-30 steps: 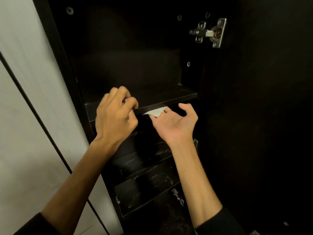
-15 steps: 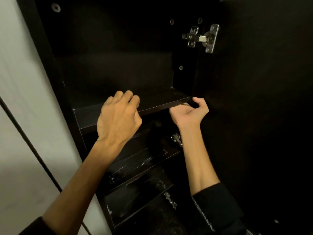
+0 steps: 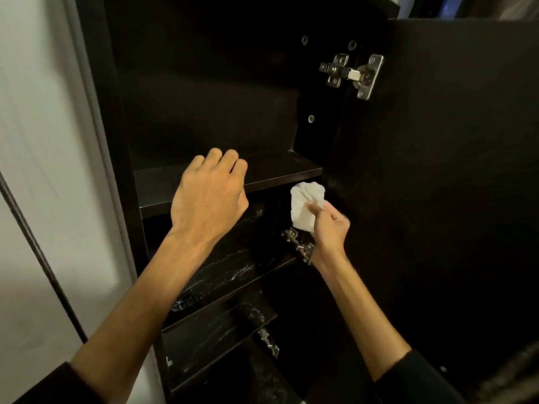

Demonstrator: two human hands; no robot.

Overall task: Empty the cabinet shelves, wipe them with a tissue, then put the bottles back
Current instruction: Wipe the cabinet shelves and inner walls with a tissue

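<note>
A tall dark cabinet stands open with bare shelves and no bottles in sight. My left hand (image 3: 211,196) curls its fingers over the front edge of the upper shelf (image 3: 280,173). My right hand (image 3: 331,225) pinches a crumpled white tissue (image 3: 304,204) just below that shelf's right end, against the cabinet's right side. Two lower shelves, one (image 3: 230,275) above the other (image 3: 215,328), show whitish smears on their dark surfaces.
The open cabinet door (image 3: 452,170) fills the right side, hung on a metal hinge (image 3: 354,74) at the top and another hinge (image 3: 300,247) near my right wrist. A pale wall (image 3: 43,170) runs along the left.
My right hand has come out from under the upper shelf's right end and dropped a little, so the tissue shows again. My left hand stays on the shelf edge.
</note>
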